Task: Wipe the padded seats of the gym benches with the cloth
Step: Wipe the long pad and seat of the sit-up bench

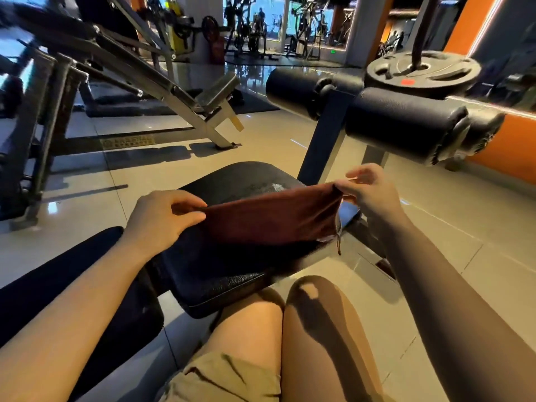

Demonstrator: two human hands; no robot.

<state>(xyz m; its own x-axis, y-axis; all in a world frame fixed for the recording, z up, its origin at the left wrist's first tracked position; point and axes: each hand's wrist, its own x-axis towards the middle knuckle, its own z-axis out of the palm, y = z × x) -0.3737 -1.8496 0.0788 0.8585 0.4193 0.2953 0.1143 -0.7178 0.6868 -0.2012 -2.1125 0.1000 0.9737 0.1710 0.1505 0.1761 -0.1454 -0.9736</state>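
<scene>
Brown cloth (269,219) stretched taut just above black padded seat (232,256), lower edge draping onto it. Left hand (162,219) pinching left corner; right hand (368,192) pinching upper right corner, remaining fingers loose. Frayed thread dangling at right edge. Risks: thread catching on bench frame; light pinch slipping once pressed down; far end of seat near roller pads (400,123) likely missed
</scene>
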